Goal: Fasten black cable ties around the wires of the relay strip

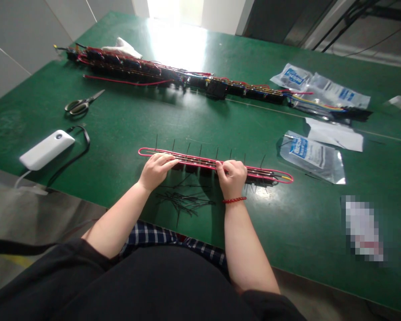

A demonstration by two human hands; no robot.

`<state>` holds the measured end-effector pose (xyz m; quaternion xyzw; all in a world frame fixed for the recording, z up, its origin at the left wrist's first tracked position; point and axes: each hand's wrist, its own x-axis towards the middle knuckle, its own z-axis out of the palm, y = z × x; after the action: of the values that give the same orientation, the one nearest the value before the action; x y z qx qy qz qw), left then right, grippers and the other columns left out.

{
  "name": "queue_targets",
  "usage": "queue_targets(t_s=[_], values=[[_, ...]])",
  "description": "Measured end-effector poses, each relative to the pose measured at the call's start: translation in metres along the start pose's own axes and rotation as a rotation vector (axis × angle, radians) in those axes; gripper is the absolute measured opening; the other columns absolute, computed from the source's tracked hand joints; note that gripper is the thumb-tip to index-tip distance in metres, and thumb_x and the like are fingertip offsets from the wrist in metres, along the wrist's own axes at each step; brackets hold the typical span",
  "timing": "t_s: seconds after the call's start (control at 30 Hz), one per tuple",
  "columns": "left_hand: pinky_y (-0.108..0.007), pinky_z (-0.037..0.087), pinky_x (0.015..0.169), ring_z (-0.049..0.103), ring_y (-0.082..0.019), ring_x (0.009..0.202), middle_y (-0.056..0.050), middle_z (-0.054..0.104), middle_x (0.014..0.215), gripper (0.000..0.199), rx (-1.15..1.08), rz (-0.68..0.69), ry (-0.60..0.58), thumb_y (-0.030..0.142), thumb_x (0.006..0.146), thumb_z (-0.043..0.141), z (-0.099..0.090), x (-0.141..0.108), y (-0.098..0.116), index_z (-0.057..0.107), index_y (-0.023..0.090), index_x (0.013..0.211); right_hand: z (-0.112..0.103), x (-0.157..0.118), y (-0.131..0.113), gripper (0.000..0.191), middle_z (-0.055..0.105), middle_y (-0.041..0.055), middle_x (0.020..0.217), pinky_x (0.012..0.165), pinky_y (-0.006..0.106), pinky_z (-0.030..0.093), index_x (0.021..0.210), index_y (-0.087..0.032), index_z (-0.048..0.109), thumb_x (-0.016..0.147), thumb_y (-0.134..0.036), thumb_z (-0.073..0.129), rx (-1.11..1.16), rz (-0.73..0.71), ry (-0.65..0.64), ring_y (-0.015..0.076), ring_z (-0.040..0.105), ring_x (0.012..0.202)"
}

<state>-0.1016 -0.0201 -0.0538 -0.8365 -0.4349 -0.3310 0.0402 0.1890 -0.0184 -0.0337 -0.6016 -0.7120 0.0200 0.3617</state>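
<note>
A long, narrow wire bundle (203, 162) lies across the table in front of me, with a red wire looping round at both ends. Thin black cable ties stand up along it at intervals, their tails pointing away from me. My left hand (157, 169) is closed over the near edge left of its middle, fingers together. Right of the middle, my right hand (232, 174) grips the bundle with the thumb on top. What lies under both palms is hidden. Loose black cable ties (180, 203) are scattered on the table between my forearms.
A longer stack of wired black parts (173, 73) spans the back of the green table (120, 129). Scissors (82, 106) and a white device with a cord (47, 149) lie at left. Plastic bags (314, 156) and white paper (334, 133) are at right, near a blurred-out item (362, 227).
</note>
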Motion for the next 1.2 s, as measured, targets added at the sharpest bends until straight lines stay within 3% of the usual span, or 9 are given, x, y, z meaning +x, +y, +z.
queue_targets(t_s=[0.2, 0.37, 0.5, 0.67, 1.0, 1.2], values=[[-0.041, 0.053, 0.096, 0.064, -0.020, 0.103, -0.006, 0.072, 0.110, 0.034, -0.009, 0.018, 0.015, 0.010, 0.097, 0.046, 0.002, 0.001, -0.001, 0.072, 0.026, 0.112, 0.002, -0.005, 0.002, 0.044, 0.062, 0.0042, 0.073, 0.076, 0.036, 0.037, 0.063, -0.023, 0.050, 0.101, -0.040, 0.037, 0.016, -0.015, 0.069, 0.0201, 0.054, 0.078], [-0.041, 0.053, 0.095, 0.064, -0.020, 0.103, -0.005, 0.072, 0.110, 0.032, -0.003, 0.023, 0.013, 0.011, 0.097, 0.047, 0.001, 0.002, -0.001, 0.072, 0.025, 0.111, 0.003, -0.011, -0.006, 0.031, 0.067, 0.0064, 0.089, 0.087, 0.039, 0.042, 0.078, -0.023, 0.059, 0.095, -0.047, 0.049, 0.000, -0.095, 0.173, 0.0230, 0.060, 0.090], [-0.041, 0.053, 0.096, 0.064, -0.020, 0.104, -0.005, 0.071, 0.110, 0.032, -0.014, 0.006, -0.011, 0.012, 0.097, 0.047, 0.000, 0.002, -0.002, 0.072, 0.026, 0.111, 0.009, -0.011, -0.013, 0.029, 0.071, 0.0097, 0.107, 0.098, 0.041, 0.042, 0.100, -0.021, 0.064, 0.092, -0.049, 0.056, 0.002, -0.152, 0.066, 0.0253, 0.063, 0.106], [-0.041, 0.052, 0.098, 0.063, -0.020, 0.106, -0.006, 0.071, 0.110, 0.030, -0.018, 0.013, -0.008, 0.013, 0.096, 0.049, -0.001, 0.004, 0.000, 0.072, 0.025, 0.111, 0.018, -0.009, -0.014, 0.040, 0.070, 0.0133, 0.122, 0.107, 0.043, 0.036, 0.123, -0.017, 0.063, 0.097, -0.043, 0.049, -0.077, -0.084, -0.061, 0.0263, 0.061, 0.118], [-0.044, 0.050, 0.101, 0.062, -0.022, 0.111, -0.007, 0.070, 0.114, 0.030, -0.046, -0.056, -0.077, 0.015, 0.094, 0.049, -0.004, 0.005, 0.004, 0.071, 0.025, 0.111, 0.016, -0.007, -0.017, 0.039, 0.068, 0.0110, 0.132, 0.106, 0.043, 0.031, 0.125, -0.020, 0.066, 0.100, -0.040, 0.045, -0.138, -0.071, -0.176, 0.0254, 0.059, 0.120], [-0.045, 0.046, 0.100, 0.060, -0.025, 0.109, -0.008, 0.069, 0.113, 0.016, 0.019, -0.097, -0.066, 0.024, 0.095, 0.052, 0.000, 0.010, 0.016, 0.067, 0.021, 0.099, 0.017, -0.008, -0.016, 0.043, 0.068, 0.0107, 0.131, 0.105, 0.041, 0.031, 0.124, -0.019, 0.066, 0.102, -0.047, 0.043, -0.158, -0.081, -0.177, 0.0247, 0.059, 0.120]])
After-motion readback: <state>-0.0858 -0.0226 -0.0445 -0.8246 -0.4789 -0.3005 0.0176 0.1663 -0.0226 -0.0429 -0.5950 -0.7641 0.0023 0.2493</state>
